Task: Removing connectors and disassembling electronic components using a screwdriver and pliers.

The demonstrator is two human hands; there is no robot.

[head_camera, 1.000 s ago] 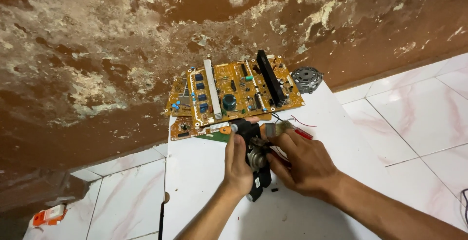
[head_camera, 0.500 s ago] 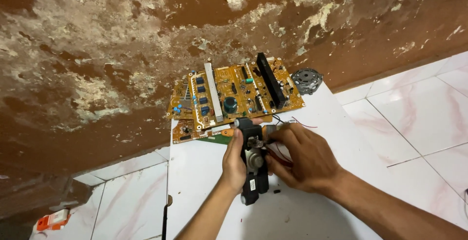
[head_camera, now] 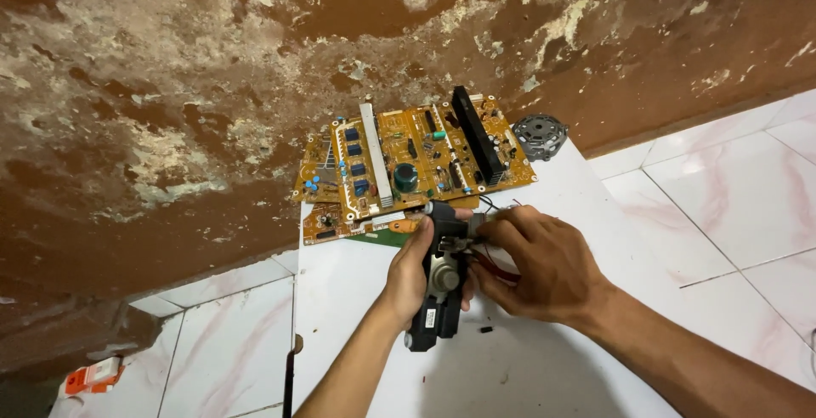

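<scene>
A: The held thing?

B: Black motor assembly, long and narrow, lying lengthwise on the white table, just in front of the stacked orange circuit boards.

A: Details?

B: Round grey metal hub at mid-body, a darker block at the end farthest from the boards. Red wires trail from its side. Far end nearly touches the boards' front edge.

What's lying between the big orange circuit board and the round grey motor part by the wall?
Nothing: in the head view, only bare white table top separates the orange circuit board from the round grey motor part.
</scene>
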